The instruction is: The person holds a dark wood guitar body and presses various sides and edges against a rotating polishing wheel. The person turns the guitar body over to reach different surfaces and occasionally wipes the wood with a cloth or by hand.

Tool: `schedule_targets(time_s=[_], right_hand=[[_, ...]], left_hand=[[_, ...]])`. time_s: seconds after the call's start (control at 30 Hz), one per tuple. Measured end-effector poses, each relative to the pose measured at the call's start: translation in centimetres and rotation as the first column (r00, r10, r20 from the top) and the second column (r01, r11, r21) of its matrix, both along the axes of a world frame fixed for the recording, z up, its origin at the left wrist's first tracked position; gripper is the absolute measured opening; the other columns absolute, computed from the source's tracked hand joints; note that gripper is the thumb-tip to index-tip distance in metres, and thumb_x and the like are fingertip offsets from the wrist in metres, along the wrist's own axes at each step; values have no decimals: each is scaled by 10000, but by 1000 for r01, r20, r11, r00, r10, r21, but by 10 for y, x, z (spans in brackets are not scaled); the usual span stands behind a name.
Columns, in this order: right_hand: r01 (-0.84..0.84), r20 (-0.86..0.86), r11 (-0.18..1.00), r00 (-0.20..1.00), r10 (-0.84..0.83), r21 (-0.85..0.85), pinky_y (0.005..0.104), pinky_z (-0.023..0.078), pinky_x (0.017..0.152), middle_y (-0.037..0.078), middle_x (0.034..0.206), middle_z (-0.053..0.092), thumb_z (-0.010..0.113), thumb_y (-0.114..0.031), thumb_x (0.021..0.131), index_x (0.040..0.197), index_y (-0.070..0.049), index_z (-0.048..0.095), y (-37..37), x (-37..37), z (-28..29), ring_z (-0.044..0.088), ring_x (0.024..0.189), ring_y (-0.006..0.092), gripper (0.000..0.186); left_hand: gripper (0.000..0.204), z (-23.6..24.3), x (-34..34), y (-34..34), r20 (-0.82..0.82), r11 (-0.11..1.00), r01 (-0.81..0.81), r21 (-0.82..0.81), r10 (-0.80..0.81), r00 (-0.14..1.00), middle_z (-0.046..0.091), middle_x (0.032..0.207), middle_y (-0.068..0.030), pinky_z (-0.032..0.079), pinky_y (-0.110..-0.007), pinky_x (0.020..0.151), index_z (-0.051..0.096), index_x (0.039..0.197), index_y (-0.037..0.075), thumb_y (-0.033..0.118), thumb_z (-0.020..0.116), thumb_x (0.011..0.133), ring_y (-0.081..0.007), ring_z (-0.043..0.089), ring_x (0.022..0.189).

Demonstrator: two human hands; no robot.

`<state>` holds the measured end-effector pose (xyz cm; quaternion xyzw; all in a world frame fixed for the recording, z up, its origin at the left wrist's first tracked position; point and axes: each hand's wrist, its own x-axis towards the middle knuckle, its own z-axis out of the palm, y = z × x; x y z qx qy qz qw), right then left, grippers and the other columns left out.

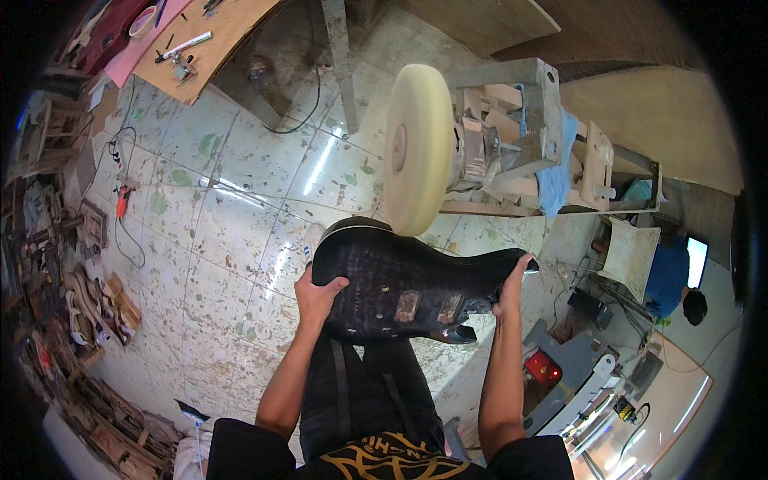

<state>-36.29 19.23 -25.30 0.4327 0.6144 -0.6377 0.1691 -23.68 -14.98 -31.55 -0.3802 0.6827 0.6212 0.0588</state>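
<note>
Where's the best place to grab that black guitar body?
Probably by its two ends: left hand from the left on the broad rounded rim, right hand from the right on the long horn. The black guitar body is long, so two grips should steady it; its far edge sits by the pale wheel, so keep fingers off there.

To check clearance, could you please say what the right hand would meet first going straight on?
Beyond the black guitar body it holds, the right hand would probably meet the blue cloth, though depth is unclear.
</note>
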Motion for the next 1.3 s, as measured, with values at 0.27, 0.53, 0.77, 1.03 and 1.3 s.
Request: schedule_targets(time_s=[0.27, 0.53, 0.77, 1.03, 1.3], right_hand=[[47, 14, 998, 999, -47, 35, 394, 386, 1008, 128, 1329, 487, 320, -819, 783, 1357, -46, 402, 15, 19, -1, 484, 1184, 269, 967], [124, 41, 988, 991, -128, 89, 407, 353, 1037, 137, 1401, 414, 305, -821, 784, 1406, -59, 332, 6, 35, 21, 430, 1246, 296, 984], [175, 60, 984, 982, -177, 44, 395, 395, 1000, 127, 1334, 477, 309, -813, 792, 1357, -60, 400, 20, 56, 16, 483, 1178, 278, 946], [248, 73, 966, 965, -253, 66, 393, 397, 1006, 123, 1355, 466, 299, -823, 783, 1367, -54, 391, 19, 73, 18, 484, 1195, 282, 971], [266, 42, 963, 963, -267, 34, 407, 379, 1024, 118, 1378, 445, 293, -825, 783, 1379, -59, 376, 20, 87, 16, 466, 1215, 288, 975]], left_hand=[[594, 3, -4, 5, 27, 996, 81, -42, -80, 996, 695, 885, -126, 510, -321, 753, 647, 1001, -20, 352, 867, 593, -216, 666, 809], [568, 7, -10, 9, 53, 982, 173, -79, -169, 984, 693, 831, -153, 511, -333, 727, 660, 930, -33, 373, 858, 587, -249, 675, 785], [620, 4, -14, 12, 93, 969, 224, -103, -215, 972, 684, 817, -194, 515, -353, 727, 658, 922, -37, 423, 855, 556, -305, 678, 778], [710, 16, -27, 11, 137, 930, 340, -141, -322, 937, 660, 779, -239, 513, -378, 706, 631, 857, -78, 507, 846, 518, -353, 669, 775], [539, 25, -36, 12, 213, 882, 437, -175, -399, 892, 686, 794, -150, 510, -325, 688, 667, 884, -19, 361, 861, 553, -230, 667, 723]])
